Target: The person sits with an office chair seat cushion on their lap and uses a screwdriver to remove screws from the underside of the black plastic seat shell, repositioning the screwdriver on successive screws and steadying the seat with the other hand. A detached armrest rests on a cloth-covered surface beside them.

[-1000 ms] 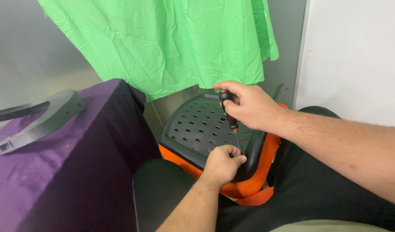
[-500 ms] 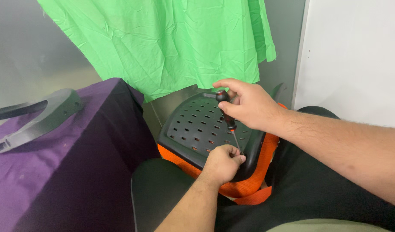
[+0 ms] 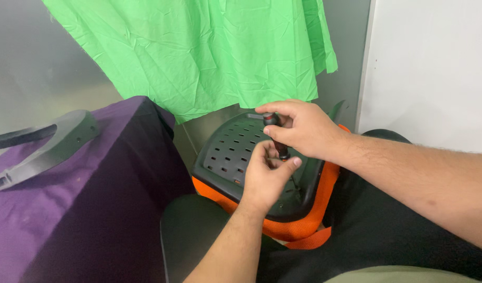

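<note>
Green cloth (image 3: 209, 52) hangs over a grey wall at the far side, with a white panel (image 3: 435, 68) to its right. Below it, resting against your lap, sits the dark perforated plastic seat shell (image 3: 235, 152) with its orange padded edge (image 3: 304, 228). Your right hand (image 3: 304, 128) is closed around the black-and-red handle of a screwdriver (image 3: 276, 139), held nearly upright with its shaft running down to the shell's near right part. Your left hand (image 3: 267, 175) is loosely curled just beside the shaft, thumb and fingertips pinched near it; whether they hold a screw, you cannot tell. The work looks mid-way: the tool is set on the shell, but the fastener itself is hidden behind your hands. Room is tight on the right, where your forearm crosses close to the panel. To the left, a purple-draped surface (image 3: 94, 209) carries a grey curved bracket (image 3: 47, 149), well apart from your hands.
</note>
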